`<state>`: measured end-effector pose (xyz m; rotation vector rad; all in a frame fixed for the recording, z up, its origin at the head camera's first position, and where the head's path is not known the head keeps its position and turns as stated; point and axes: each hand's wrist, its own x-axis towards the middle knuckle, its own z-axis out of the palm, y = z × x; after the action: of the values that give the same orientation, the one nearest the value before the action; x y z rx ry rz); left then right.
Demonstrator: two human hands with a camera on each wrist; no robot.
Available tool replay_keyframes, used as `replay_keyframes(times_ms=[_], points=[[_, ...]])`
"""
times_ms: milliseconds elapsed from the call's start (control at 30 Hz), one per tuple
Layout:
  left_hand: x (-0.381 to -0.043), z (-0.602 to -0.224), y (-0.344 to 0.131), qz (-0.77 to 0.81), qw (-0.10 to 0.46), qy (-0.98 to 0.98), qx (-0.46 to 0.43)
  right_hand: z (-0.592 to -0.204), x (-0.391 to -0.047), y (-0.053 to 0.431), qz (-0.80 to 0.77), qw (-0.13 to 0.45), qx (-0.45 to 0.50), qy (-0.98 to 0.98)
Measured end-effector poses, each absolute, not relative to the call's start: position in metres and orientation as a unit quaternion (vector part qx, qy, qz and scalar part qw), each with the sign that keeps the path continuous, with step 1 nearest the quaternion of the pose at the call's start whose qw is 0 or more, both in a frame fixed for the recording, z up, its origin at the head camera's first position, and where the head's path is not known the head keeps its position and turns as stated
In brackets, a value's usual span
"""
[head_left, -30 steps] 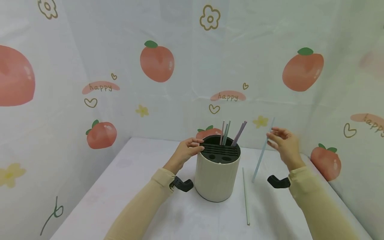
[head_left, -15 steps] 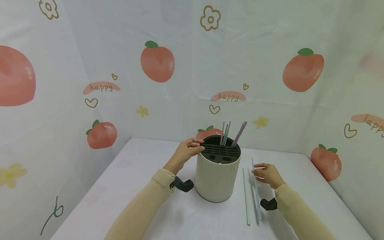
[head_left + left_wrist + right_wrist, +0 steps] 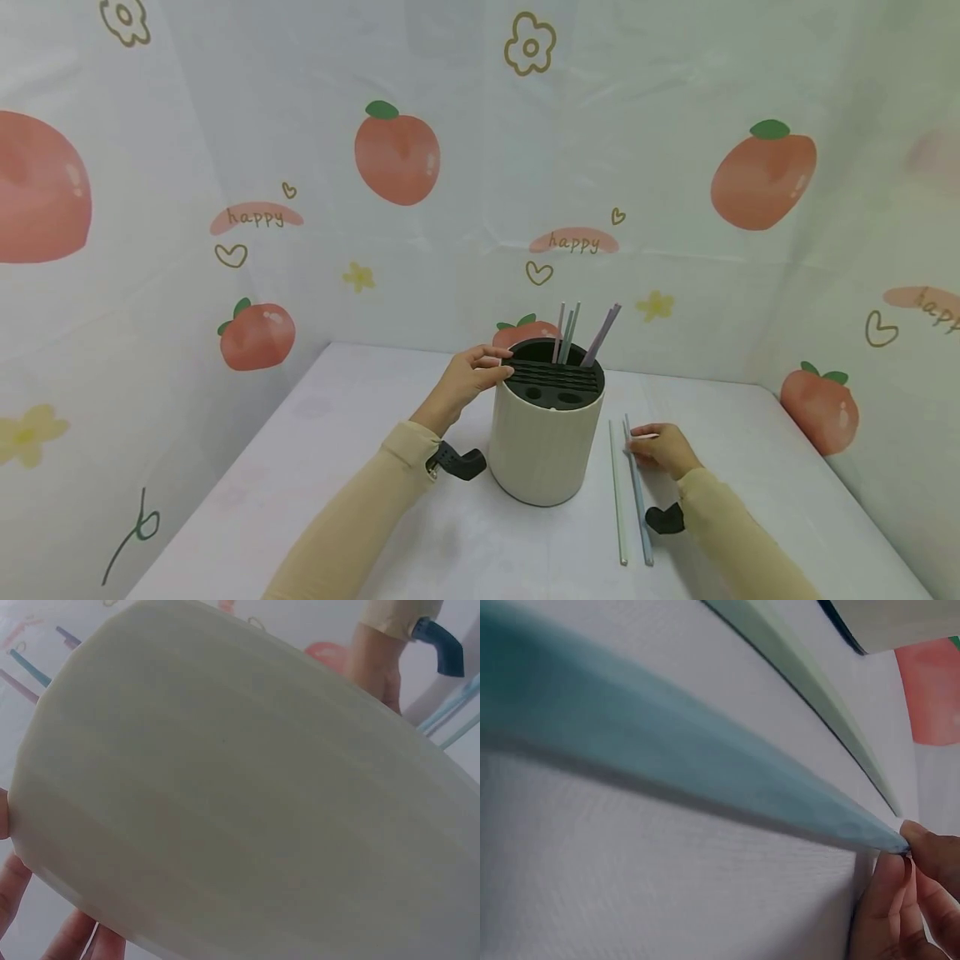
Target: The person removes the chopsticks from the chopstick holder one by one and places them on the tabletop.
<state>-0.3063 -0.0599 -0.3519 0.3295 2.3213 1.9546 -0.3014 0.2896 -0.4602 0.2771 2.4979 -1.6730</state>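
A cream utensil holder (image 3: pixel 546 458) with a black slotted top stands upright on the table. My left hand (image 3: pixel 459 387) holds its left rim; in the left wrist view those fingers (image 3: pixel 69 937) touch the holder's side. To the right, my right hand (image 3: pixel 667 448) pinches the far end of a light blue chopstick (image 3: pixel 641 517), which lies along the white table. In the right wrist view, thumb and fingertips meet at the blue chopstick's tip. A pale green chopstick (image 3: pixel 618 500) lies beside it, between it and the holder, apart from both.
Several pink, green and purple chopsticks (image 3: pixel 602 333) stand in the holder's rear opening. White cloth printed with peaches (image 3: pixel 397 158) hangs behind and at both sides of the table (image 3: pixel 300 467).
My right hand has come down and toward the holder, bringing the blue chopstick from a raised slant to lying beside the green one. My left hand stays at the rim.
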Motion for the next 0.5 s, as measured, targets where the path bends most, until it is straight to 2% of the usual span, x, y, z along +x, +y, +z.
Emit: replay_keyframes(times_ms=[500], points=[[-0.3086, -0.3535, -0.0594, 0.638, 0.039, 0.762, 0.107, -0.4691, -0.3081, 0.2844, -0.517, 0.059, 0.113, 0.847]])
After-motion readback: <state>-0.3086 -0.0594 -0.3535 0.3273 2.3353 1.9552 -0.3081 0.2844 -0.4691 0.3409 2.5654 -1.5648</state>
